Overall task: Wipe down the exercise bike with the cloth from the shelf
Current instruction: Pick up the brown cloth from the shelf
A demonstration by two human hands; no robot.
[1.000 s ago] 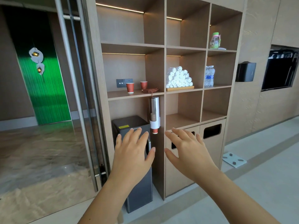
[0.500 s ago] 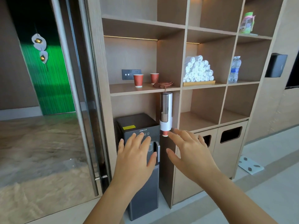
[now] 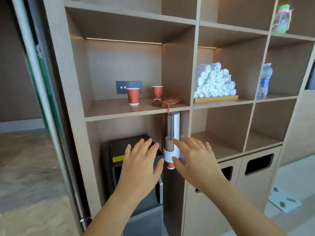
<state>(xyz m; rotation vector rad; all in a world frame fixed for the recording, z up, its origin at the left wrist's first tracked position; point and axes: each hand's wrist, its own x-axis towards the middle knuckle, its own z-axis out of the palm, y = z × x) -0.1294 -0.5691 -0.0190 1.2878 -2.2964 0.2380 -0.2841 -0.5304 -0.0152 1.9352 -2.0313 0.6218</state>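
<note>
Located brown-red cloth (image 3: 166, 102) crumpled at front edge of shelf (image 3: 119, 114), just right of a red cup (image 3: 157, 92), one corner drooping over the edge toward top of cup dispenser (image 3: 171, 132). Logged long axis as roughly left-right along the shelf edge. Found left hand (image 3: 141, 166) and right hand (image 3: 196, 162) both empty, fingers spread and relaxed, flanking the dispenser below the cloth. Placed cloth up and forward from the gap between the hands; judged right hand marginally nearer, index fingertip almost under the hanging corner. Compared against half a second back: same splayed pose, shelf larger in view, right fingertips now level with mid-dispenser rather than its base. Cloth not yet touched.
</note>
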